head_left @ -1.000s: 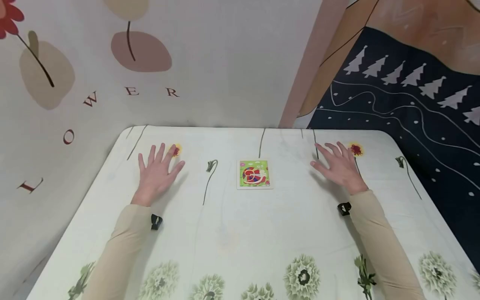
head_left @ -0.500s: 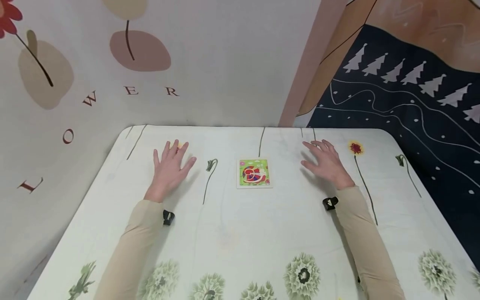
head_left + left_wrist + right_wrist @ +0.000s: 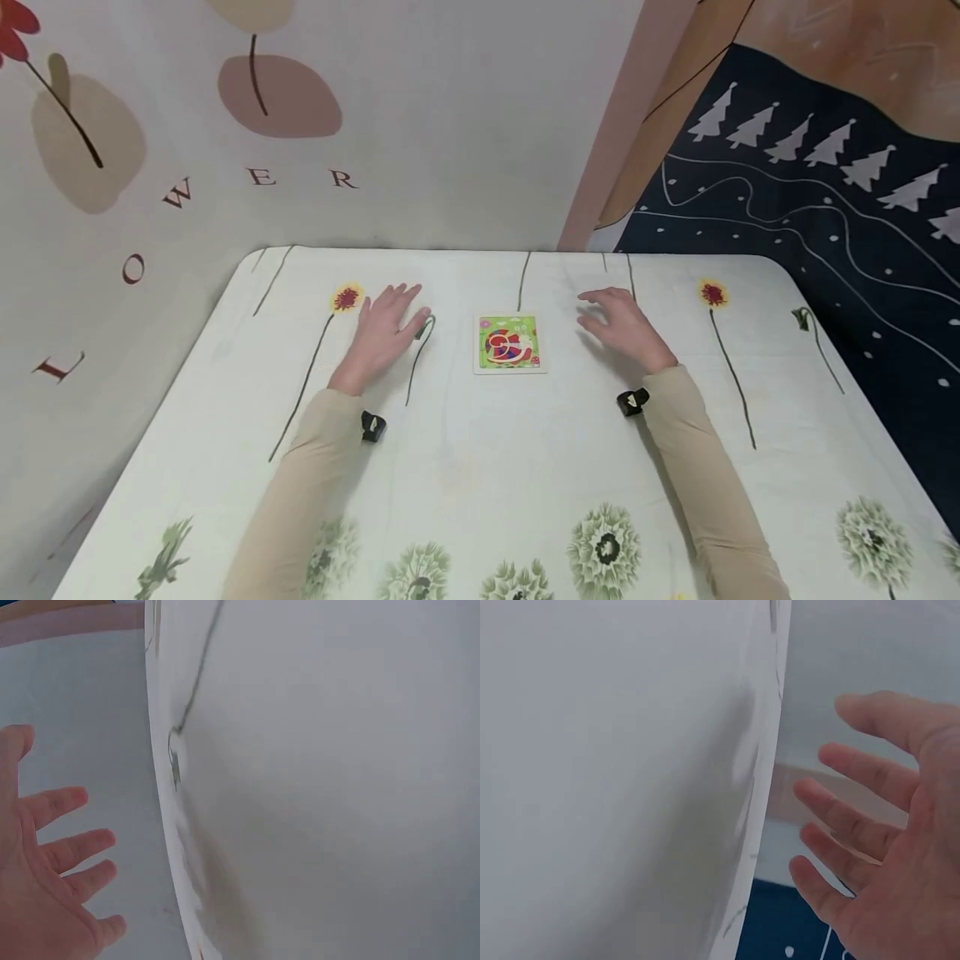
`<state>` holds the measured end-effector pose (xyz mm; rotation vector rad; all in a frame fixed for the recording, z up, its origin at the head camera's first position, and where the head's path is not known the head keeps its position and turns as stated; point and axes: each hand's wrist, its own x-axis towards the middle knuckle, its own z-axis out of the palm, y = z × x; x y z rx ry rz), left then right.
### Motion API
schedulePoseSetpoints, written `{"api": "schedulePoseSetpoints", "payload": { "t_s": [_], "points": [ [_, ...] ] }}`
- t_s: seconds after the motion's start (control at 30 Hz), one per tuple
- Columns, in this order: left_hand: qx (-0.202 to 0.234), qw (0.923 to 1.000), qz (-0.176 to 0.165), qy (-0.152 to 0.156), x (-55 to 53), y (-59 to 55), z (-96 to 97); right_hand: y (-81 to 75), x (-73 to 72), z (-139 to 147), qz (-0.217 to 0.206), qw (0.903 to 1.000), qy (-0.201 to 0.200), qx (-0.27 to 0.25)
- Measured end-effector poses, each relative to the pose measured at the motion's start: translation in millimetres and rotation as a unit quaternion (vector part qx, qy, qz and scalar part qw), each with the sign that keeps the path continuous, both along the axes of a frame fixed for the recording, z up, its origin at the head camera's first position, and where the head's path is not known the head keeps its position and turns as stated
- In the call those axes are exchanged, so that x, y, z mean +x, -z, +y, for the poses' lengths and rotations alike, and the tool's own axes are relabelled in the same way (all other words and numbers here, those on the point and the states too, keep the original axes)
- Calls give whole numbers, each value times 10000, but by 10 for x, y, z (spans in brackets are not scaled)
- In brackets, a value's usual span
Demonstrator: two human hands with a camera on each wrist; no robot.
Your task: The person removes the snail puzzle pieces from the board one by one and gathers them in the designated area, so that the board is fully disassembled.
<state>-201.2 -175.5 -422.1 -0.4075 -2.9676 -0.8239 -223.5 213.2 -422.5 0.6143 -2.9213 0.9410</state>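
A small square picture puzzle [image 3: 510, 342] with a snail on a green ground lies flat near the middle of the table. To its left, my left hand [image 3: 381, 333] hovers over the cloth with fingers spread and holds nothing. On the other side, my right hand [image 3: 624, 328] hangs above the cloth, its fingers loosely bent and nothing between them. In the left wrist view the left hand [image 3: 45, 877] has its fingers apart and its palm bare. The right wrist view shows the right hand [image 3: 900, 817] likewise with its fingers apart. Both hands stand clear of the puzzle.
A white tablecloth [image 3: 465, 450] with printed flowers and stems covers the table. Behind it stands a pale wall hanging [image 3: 450, 167] with printed letters. A dark blue cloth [image 3: 795, 200] with white trees hangs at the right. Each wrist carries a small black camera [image 3: 372, 427].
Both hands have moved inward toward the puzzle, the left one rightward and the right one leftward. The puzzle has stayed in place.
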Motion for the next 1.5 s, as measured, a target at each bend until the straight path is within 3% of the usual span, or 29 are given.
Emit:
{"api": "schedulePoseSetpoints", "payload": {
  "t_s": [0.3,0.47,0.77,1.07,1.5],
  "points": [
    [373,9968,-173,678,-39,20,315,9,-30,-188,-238,9993,-70,-270],
    [252,9928,-297,1130,-83,40,447,4,-26,-287,-415,9986,-109,-317],
    [-208,9854,-476,1619,-117,36,671,-23,-64,-509,-578,9971,-478,-107],
    [-656,9763,-703,1938,-114,4,779,-24,-85,-628,-696,9954,-647,-72],
    [-1146,9655,-885,2163,-146,58,819,-9,-84,-649,-1006,9933,-557,124]
  ]
}}
